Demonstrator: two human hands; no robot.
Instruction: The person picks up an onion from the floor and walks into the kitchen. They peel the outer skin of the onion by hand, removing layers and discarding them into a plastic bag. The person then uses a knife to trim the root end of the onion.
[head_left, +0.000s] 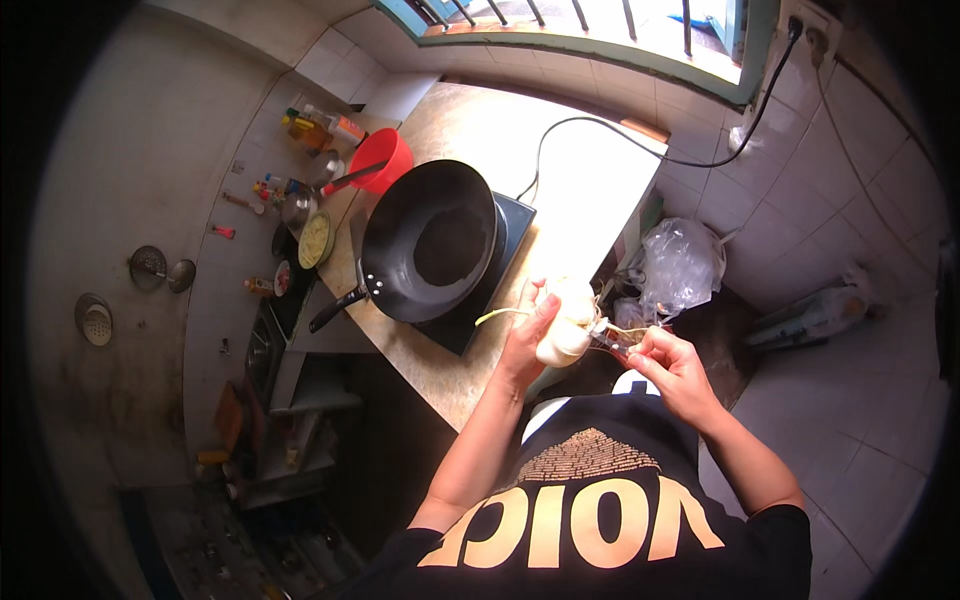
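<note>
My left hand (525, 346) grips a large, pale, lobed bulb (564, 343), apparently garlic, above the near edge of the counter. A thin green sprout (499, 313) sticks out on its left. On the right side, stringy roots or stalk ends hang from the bulb. There my right hand (679, 373) has its thumb and fingers pinched on something thin and dark at the bulb's end; whether this is a blade or a stalk is unclear. Left of the bulb, a black wok (431, 244) rests on an induction cooktop (517, 217).
A red plastic container (391, 154) stands behind the wok, whose handle (337, 309) juts over the counter's left edge. A bowl of pale shreds (316, 238) sits farther left. The cooktop's black cord (637, 135) rises to a wall socket. Plastic bags (682, 259) lie right of the counter (442, 390).
</note>
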